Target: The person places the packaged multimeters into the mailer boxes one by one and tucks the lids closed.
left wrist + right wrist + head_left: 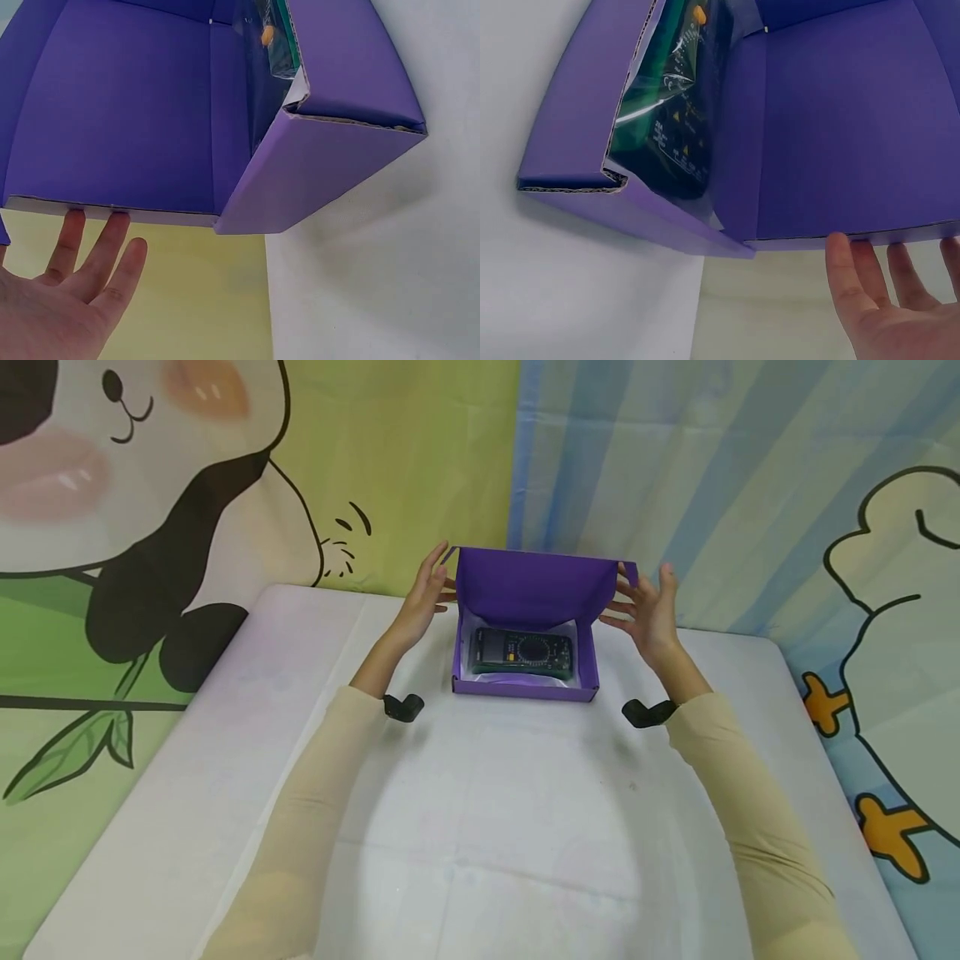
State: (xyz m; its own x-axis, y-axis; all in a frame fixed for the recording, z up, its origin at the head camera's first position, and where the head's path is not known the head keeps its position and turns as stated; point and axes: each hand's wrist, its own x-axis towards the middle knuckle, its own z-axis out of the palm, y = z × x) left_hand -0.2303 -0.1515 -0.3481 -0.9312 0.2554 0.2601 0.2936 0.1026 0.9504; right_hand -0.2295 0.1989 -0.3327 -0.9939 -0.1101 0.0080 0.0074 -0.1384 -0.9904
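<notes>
1. While its purple lid (536,585) stands raised at the back, a cardboard box (525,691) sits on a white table (487,827), a dark meter (522,652) lying inside in clear plastic wrap (641,112).

2. The lid appears to be the work of the moment, and it calls for a light, even touch: both sides handled at matching height and pace, so the thin board neither twists nor creases.

3. Contact is best kept to the side edges; a push from one side alone could skew the lid or swing the box round. The small flap (632,573) at the lid's right corner likely bends easily and deserves care.

4. At the lid's left edge, the left hand (420,610) has its fingers spread and nearly straight, fingertips touching the board, nothing gripped.

5. Opposite, the right hand (648,614) mirrors it, fingers apart and extended, fingertips against the edge, thumb raised clear, nothing gripped.

6. Pale sleeves (300,827) angle inward from both sides, the wrists well apart, flanking the box.
</notes>
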